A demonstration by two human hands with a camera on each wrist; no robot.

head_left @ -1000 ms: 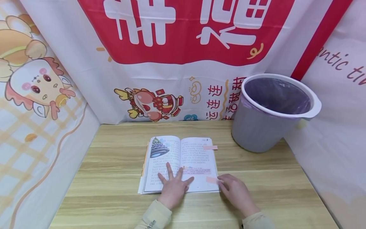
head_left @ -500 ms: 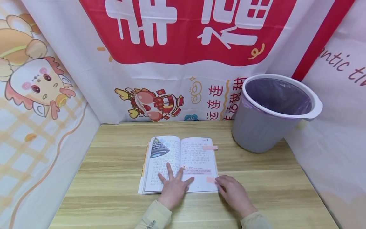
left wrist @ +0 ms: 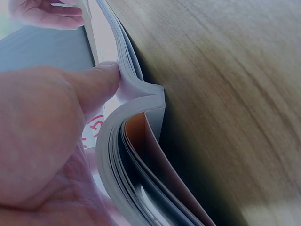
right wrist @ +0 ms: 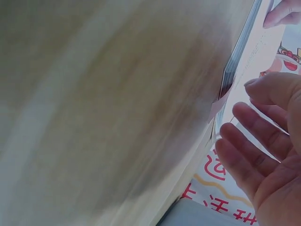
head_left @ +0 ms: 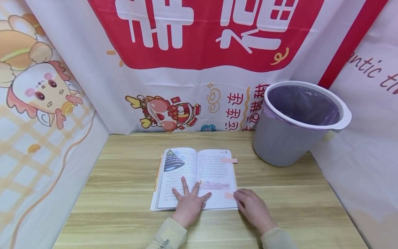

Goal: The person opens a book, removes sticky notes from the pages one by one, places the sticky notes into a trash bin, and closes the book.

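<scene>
An open book (head_left: 214,169) lies on the wooden table, a picture at the top of its left page. My left hand (head_left: 188,207) rests across both pages, fingers spread; the left wrist view shows its thumb (left wrist: 106,77) on the page near the spine. Two pink sticky tabs mark the right page. The upper tab (head_left: 229,160) juts past the page edge. At the right end of the lower tab (head_left: 229,195), my right hand (head_left: 253,209) brings thumb and index finger together. In the right wrist view, the other fingers (right wrist: 247,150) curve loosely, and that grip is partly hidden.
A grey bin (head_left: 280,141) with a purple liner stands at the table's back right. A printed cloth (head_left: 171,83) hangs behind the table (head_left: 124,186), and more cloth covers both sides. Bare wood surrounds the book.
The right hand has shifted slightly left, covering more of the lower tab's end. The left hand and the book have stayed put.
</scene>
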